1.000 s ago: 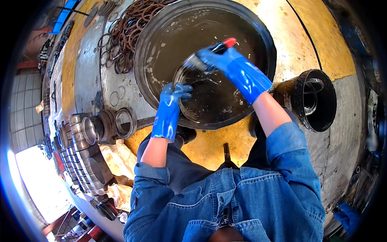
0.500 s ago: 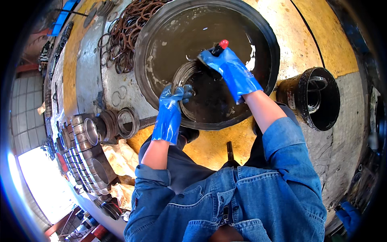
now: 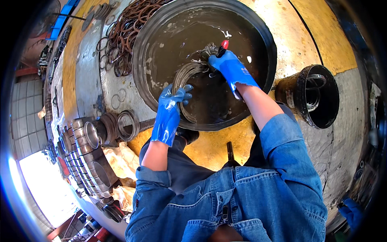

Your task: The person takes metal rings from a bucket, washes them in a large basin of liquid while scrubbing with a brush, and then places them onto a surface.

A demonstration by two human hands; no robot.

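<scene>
While the left hand (image 3: 173,97) grips a bundle of metal rings (image 3: 188,72) in a round tub (image 3: 138,60), the right hand (image 3: 224,63) clasps a red-tipped black handle (image 3: 221,51).

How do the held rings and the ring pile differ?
The held rings are greyish and neatly stacked; the ring pile is mostly brown and jumbled. The left hand grips the held rings in the basin; the ring pile lies outside it, untouched. Both are groups of round rings.
</scene>
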